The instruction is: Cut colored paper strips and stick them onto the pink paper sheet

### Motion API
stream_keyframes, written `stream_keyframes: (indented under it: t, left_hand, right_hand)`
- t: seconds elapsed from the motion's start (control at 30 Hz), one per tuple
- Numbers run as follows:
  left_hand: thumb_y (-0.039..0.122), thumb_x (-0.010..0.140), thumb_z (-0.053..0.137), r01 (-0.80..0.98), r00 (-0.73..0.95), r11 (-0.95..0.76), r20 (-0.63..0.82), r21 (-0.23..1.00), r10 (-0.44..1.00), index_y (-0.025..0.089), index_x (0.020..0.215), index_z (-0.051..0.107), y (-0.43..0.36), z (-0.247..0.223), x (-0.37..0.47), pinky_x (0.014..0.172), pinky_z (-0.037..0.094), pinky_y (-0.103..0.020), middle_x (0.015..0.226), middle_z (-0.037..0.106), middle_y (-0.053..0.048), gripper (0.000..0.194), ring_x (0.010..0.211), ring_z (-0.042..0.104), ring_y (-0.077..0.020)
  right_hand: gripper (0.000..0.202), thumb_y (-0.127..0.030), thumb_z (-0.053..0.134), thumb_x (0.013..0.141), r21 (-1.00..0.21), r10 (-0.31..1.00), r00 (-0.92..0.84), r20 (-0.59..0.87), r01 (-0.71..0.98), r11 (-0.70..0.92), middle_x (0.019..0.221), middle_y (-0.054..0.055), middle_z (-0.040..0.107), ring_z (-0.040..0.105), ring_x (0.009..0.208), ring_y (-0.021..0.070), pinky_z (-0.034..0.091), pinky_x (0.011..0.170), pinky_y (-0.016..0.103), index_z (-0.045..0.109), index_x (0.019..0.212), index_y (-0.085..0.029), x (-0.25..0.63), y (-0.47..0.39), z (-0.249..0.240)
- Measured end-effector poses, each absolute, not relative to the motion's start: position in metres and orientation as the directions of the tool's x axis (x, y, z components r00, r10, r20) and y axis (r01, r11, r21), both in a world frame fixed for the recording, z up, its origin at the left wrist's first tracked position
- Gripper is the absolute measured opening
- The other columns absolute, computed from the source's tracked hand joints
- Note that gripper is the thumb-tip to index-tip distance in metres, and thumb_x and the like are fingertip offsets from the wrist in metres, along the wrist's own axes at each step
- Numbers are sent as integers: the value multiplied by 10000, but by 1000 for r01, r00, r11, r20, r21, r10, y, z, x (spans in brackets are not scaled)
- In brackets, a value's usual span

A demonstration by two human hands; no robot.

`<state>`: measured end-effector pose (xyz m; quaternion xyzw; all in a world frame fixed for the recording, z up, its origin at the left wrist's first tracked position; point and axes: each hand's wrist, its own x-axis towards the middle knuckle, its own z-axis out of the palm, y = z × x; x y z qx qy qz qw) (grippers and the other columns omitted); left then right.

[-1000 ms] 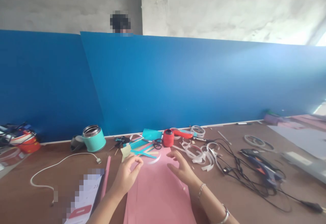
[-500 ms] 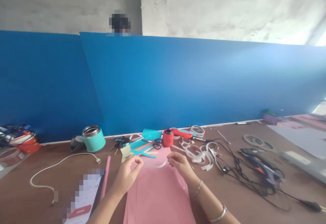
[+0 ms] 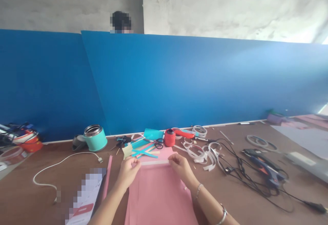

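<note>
A narrow white strip (image 3: 155, 163) runs straight and level between my two hands, over the upper part of a pink sheet (image 3: 164, 197). My left hand (image 3: 129, 170) pinches its left end, fingers closed. At the other end, my right hand (image 3: 180, 168) grips the strip between thumb and fingers. Whether the strip touches the paper I cannot tell. Just beyond my hands lie blue paper strips (image 3: 145, 153), a pair of black-handled scissors (image 3: 159, 143) and a red roll (image 3: 169, 138).
Curled white strips (image 3: 208, 156) lie right of the pink paper, beside tangled black cables and a glue gun (image 3: 266, 172). To the left are a turquoise cup (image 3: 95, 139), a white cable (image 3: 46, 184) and a blurred-out phone (image 3: 85, 197). A blue partition (image 3: 179, 81) stands behind; a person's head shows above it.
The white strip sagged in a curve between my hands before; now it is pulled straight. My left hand has shifted slightly, and the whole view has moved a little.
</note>
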<state>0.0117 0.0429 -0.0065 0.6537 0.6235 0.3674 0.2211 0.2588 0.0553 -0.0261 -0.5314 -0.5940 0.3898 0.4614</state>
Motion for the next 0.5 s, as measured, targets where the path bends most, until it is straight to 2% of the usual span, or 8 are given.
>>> stream_keyframes:
  t: [0.07,0.13,0.2,0.5]
  left_hand:
    - [333,773,462,696,-34,-122,201,708,979,191,627,619,48,-12,11,768,459,-308,794,656,-52,258,847,607,-217]
    - [301,764,467,722,-39,-101,187,685,982,194,613,624,53,-17,10,787,449,-323,789,660,-53,243,859,604,-225]
    - [269,754,473,748,-51,-78,175,659,983,195,622,632,56,-19,9,802,437,-340,820,665,-58,220,884,596,-235]
    - [204,760,495,810,-31,-55,136,584,990,189,606,617,54,-20,9,706,424,-259,780,651,-32,197,806,598,-181]
  right_hand:
    - [261,-253,508,687,-938,989,8,146,318,136,596,-38,491,477,567,127,384,560,246,620,901,-153,257,55,-30]
    - [451,-217,483,680,-929,988,12,154,342,141,590,-59,476,482,560,129,395,563,244,553,1121,-160,255,54,-33]
    - [545,-195,461,678,-916,987,8,163,373,148,600,-64,478,491,563,132,404,568,245,477,1222,-165,253,53,-34]
    - [487,-117,428,669,-820,984,-41,172,547,166,632,-36,509,523,609,151,393,596,248,484,1152,-142,252,55,-37]
